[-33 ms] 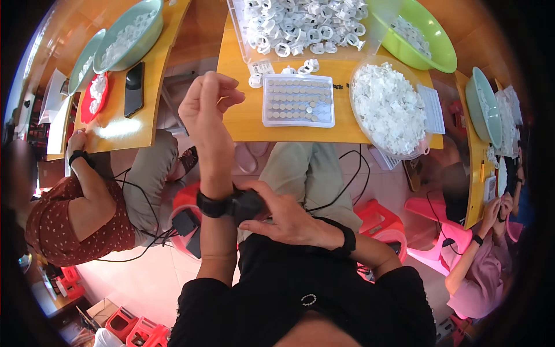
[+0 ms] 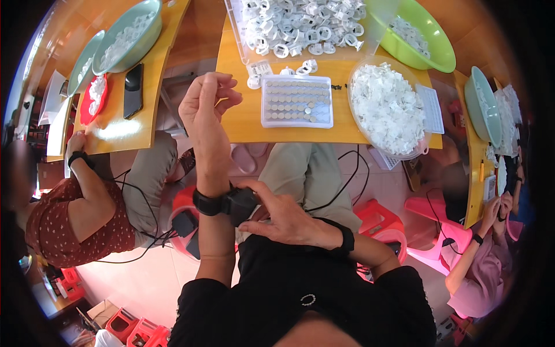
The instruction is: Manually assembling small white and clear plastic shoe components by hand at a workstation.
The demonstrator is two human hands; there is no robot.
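Observation:
My left hand is raised at the table's front edge, left of a clear plastic case. Its fingers are loosely bent and a little apart, with nothing visible in them. Around that wrist runs a black strap with a bulky black wrist device. My right hand grips this device from the right, thumb below and fingers above; some fingertips are hidden behind it. Rows of small round silvery discs lie in the case, with a few gaps at its lower right.
A clear bin of white ring-shaped parts stands at the back. To the right are a round tray of white pieces and a green basin. Co-workers sit at both sides. Red stools and black cables are below.

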